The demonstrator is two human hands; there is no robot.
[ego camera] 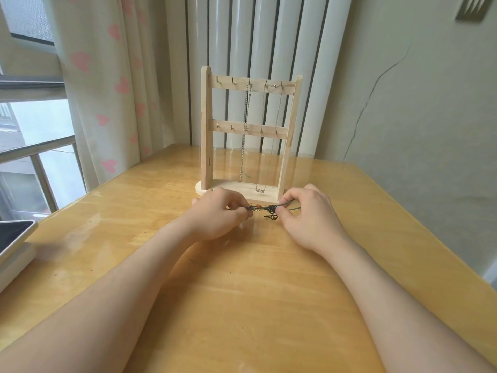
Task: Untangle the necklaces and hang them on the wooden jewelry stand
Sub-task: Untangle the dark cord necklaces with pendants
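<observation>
Before the wooden stand (248, 130), my left hand (217, 214) and right hand (306, 211) pinch the light, limp cord necklace (265, 209) beside its knot.

Stand (248, 135) behind hands (265, 211) on table (242, 305), 2 necklaces (246, 135) on it.

**Colours and patterns, as observed**

- jewelry stand (206, 125): pale blond wood
- hooks (233, 81): brass-toned
- chains (246, 135), two, hanging: silver
- cord necklace (286, 202): dark green cord, blackish knotted middle, one small red-orange bead (258, 206)
- surface (242, 292): glossy honey-yellow wood, faint grain streaks
- curtain (107, 90): cream, scattered pink hearts
- wall panels (234, 36): white, dark vertical gaps
</observation>
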